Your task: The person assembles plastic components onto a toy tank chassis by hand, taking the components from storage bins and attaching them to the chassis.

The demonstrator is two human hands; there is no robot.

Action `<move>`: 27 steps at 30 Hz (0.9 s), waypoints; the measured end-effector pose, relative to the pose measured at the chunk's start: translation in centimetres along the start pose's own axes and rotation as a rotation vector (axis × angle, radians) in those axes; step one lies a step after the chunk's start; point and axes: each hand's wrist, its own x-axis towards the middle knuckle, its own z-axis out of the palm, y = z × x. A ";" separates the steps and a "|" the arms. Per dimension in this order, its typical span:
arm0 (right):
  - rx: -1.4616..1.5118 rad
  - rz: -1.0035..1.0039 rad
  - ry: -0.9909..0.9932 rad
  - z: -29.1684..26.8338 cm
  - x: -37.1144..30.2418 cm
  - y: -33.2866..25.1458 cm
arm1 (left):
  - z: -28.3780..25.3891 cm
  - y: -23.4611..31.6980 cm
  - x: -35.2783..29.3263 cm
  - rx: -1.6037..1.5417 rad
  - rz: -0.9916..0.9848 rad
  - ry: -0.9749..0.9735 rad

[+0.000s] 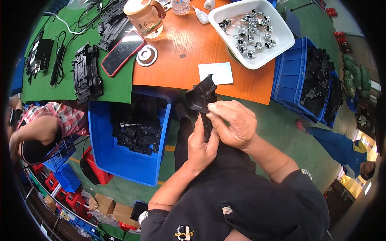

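A black moulded plastic part point(200, 95), much like a toy car chassis, is held tilted in front of my body, just off the near edge of the table. My left hand point(202, 146) is closed around its lower, narrow end. With thumb and fingertips pinched, my right hand point(234, 122) grips the part's right side near the middle. Whether a smaller piece sits in that pinch is hidden. Just beyond the part, a white sheet of paper point(221, 73) lies on the orange wooden table point(249, 82).
A white tub point(281, 46) holds chrome wheels on axles. Blue bins of black parts stand left point(157, 160) and right point(287, 74). A phone point(123, 52), a drink jug point(146, 22) and a black chassis point(85, 74) occupy the table. People are at left point(52, 120) and right point(335, 146).
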 end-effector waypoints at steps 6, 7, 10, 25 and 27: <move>-0.001 0.006 0.002 0.0 0.2 0.2 | -0.3 -0.1 0.0 -0.029 -0.034 -0.013; -0.008 -0.001 -0.015 -0.1 0.2 0.3 | -0.3 -0.1 0.0 -0.026 -0.031 -0.010; -0.018 -0.031 -0.041 -0.2 0.3 0.6 | -0.3 0.0 0.0 -0.005 -0.025 -0.010; -0.010 -0.017 -0.071 0.7 0.7 0.7 | -0.8 -0.3 0.1 0.087 -0.029 0.018; -0.002 -0.013 -0.073 1.0 0.6 0.8 | -1.0 -0.5 0.1 0.090 -0.035 0.019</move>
